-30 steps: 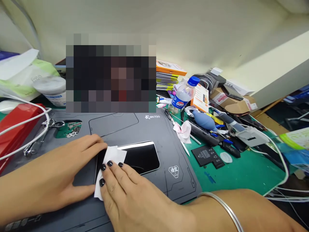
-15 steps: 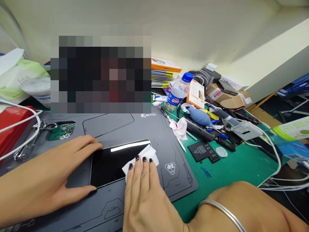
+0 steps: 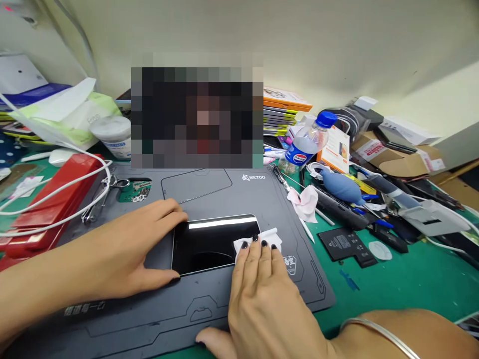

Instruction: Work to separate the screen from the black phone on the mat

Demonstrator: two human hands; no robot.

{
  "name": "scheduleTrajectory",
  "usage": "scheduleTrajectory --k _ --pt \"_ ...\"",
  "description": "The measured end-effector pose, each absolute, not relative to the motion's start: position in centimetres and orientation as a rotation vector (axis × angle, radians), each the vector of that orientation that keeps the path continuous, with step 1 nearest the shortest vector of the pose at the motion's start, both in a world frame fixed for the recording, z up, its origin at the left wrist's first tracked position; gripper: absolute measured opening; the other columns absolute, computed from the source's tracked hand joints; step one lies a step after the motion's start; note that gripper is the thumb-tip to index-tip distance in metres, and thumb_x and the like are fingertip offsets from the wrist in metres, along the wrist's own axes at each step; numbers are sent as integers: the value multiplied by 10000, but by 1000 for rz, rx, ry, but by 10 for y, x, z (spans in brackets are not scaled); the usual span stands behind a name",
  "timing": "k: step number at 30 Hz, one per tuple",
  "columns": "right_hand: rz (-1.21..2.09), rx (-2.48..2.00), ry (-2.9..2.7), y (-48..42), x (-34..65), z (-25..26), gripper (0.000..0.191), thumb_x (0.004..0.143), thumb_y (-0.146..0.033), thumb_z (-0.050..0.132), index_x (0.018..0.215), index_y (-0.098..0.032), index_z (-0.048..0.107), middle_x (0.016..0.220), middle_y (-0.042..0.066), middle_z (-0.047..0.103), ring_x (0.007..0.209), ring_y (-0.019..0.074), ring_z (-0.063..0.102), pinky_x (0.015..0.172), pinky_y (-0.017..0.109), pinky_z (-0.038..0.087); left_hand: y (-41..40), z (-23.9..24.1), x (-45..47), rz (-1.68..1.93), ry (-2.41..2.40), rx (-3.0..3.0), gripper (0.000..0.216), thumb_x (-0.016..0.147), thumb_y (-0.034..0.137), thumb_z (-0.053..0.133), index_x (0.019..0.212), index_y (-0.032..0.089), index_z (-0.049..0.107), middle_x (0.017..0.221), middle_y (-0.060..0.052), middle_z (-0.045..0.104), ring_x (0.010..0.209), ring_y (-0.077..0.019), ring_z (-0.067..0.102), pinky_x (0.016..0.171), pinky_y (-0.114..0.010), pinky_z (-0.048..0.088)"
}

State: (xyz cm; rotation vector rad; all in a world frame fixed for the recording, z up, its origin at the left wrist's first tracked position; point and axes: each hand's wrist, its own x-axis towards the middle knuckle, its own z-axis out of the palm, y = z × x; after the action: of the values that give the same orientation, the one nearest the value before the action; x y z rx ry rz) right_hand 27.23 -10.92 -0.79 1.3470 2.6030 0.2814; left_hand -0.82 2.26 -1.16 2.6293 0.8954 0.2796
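A black phone (image 3: pixel 209 244) lies screen-up on a dark grey work mat (image 3: pixel 239 199). My left hand (image 3: pixel 127 254) rests at the phone's left end, thumb and forefinger spread around its corners, steadying it. My right hand (image 3: pixel 265 294) lies flat, fingers together, pressing a small white wipe (image 3: pixel 271 236) onto the phone's right end. A silver bangle (image 3: pixel 374 331) is on my right wrist.
Right of the mat on the green bench lie a crumpled pink tissue (image 3: pixel 306 199), a blue air blower (image 3: pixel 342 185), a phone battery (image 3: pixel 346 244), tools and cables. A water bottle (image 3: pixel 305 144) and stacked boxes (image 3: pixel 284 112) stand behind. A red case (image 3: pixel 56 199) and tweezers (image 3: pixel 99 202) sit left.
My right hand has slid the white wipe along the phone's screen from its left end to its right end. My left hand has stayed at the left end.
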Motion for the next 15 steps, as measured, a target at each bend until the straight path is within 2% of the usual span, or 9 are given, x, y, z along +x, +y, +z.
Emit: scheduleTrajectory --k 5,7,9,11,13,15 --pt "505 1312 2556 -100 275 -7 1173 1069 -963 555 1440 118 818 1377 487 786 1208 600 882 957 725 748 17 -16 -8 294 890 2595 566 935 361 853 1464 274 672 1384 -79 761 1171 -290 851 933 -362 696" --pt "568 1301 2553 -95 275 -8 1197 1051 -988 553 1438 111 823 1384 484 785 1221 602 878 972 725 739 17 -19 -8 336 898 2573 629 914 396 863 1496 280 654 1396 -79 760 1181 -295 844 945 -375 684" --pt "597 1281 2556 -91 276 -8 1217 1042 -1001 543 1445 113 819 1402 485 777 1241 605 871 989 727 729 20 -18 -8 377 899 2551 600 943 447 838 1495 291 663 1380 -75 776 1157 -286 837 956 -376 672" --pt "615 1248 2576 -86 277 -9 1249 1035 -1014 529 1446 132 808 1411 497 766 1264 611 861 1005 729 720 25 -11 -5 408 911 2530 395 1015 447 761 1375 289 723 1257 -60 806 1046 -255 827 916 -359 660" --pt "629 1214 2622 -80 277 -8 1293 1025 -1026 523 1442 169 788 1417 517 749 1283 622 850 1029 734 708 31 -3 -1 449 945 2517 164 1079 381 655 1162 280 755 1073 -44 808 909 -233 795 843 -347 637" --pt "617 1186 2684 -74 277 -7 1306 1033 -1013 530 1456 202 758 1449 532 722 1328 625 830 1086 733 686 34 5 3 507 1004 2508 184 1107 314 572 1026 276 733 954 -39 788 834 -232 763 804 -352 612"
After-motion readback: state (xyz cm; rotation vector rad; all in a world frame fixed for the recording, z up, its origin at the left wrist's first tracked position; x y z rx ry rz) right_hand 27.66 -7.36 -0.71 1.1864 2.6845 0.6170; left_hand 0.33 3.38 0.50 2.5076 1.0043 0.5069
